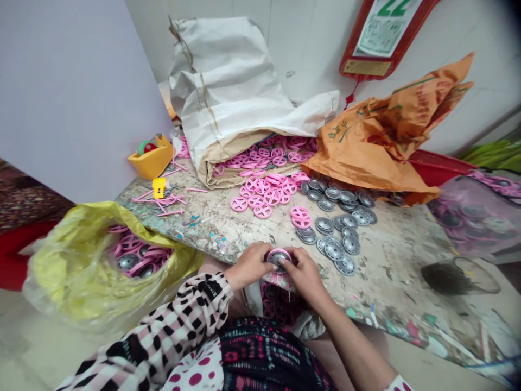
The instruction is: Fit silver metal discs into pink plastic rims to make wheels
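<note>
Left hand [247,266] and right hand [306,274] hold a pink plastic ring [279,252] with a silver metal disc [278,262] seated inside, fingers closed on it, at the worktop's [391,271] near edge. Loose pink rings [255,195] lie upper centre; further silver discs [340,239] lie right.

My left hand [249,266] and right hand [306,276] hold a pink ring [279,252] around a silver disc [277,261] over the tabletop [391,277], near loose silver discs [334,250] and scattered pink rings [260,194].
</note>
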A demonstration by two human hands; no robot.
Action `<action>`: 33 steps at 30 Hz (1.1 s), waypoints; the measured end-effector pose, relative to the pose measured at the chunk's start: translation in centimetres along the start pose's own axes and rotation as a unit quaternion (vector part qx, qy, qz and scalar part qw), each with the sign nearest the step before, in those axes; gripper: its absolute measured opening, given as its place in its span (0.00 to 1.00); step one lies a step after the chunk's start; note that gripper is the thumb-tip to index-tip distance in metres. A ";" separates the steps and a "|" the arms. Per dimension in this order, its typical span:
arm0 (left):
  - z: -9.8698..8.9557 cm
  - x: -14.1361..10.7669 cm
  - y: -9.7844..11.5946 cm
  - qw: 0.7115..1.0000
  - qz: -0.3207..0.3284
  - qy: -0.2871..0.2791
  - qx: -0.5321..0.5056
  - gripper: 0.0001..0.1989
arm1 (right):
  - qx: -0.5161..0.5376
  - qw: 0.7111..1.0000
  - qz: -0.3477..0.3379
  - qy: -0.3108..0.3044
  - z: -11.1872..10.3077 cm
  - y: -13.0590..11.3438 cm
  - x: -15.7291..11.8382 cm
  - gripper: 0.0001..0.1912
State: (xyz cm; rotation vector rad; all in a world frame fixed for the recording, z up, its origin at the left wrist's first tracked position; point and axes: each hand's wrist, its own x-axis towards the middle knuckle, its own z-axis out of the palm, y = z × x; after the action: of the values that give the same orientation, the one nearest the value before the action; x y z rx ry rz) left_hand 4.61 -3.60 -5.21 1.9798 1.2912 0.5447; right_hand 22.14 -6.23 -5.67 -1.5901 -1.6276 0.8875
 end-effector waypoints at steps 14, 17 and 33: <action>0.4 0.1 -0.6 0.954 -0.021 -0.049 -0.294 0.09 | 0.117 0.992 0.035 -0.024 0.1 0.9 -0.9 0.15; -0.3 0.2 -1.0 0.914 -0.036 -0.109 -0.389 0.22 | 0.031 0.995 -0.012 -0.097 -1.0 0.5 -2.6 0.12; -0.8 0.1 -1.3 0.904 -0.046 -0.111 -0.410 0.23 | -0.323 0.938 -0.080 0.093 -4.5 1.4 5.8 0.20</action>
State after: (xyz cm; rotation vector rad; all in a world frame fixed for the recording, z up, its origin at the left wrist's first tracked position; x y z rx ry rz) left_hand 3.29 -2.85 -5.65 1.2235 0.8052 0.6559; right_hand 26.57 -0.33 -4.37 -1.8528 -1.9894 0.0935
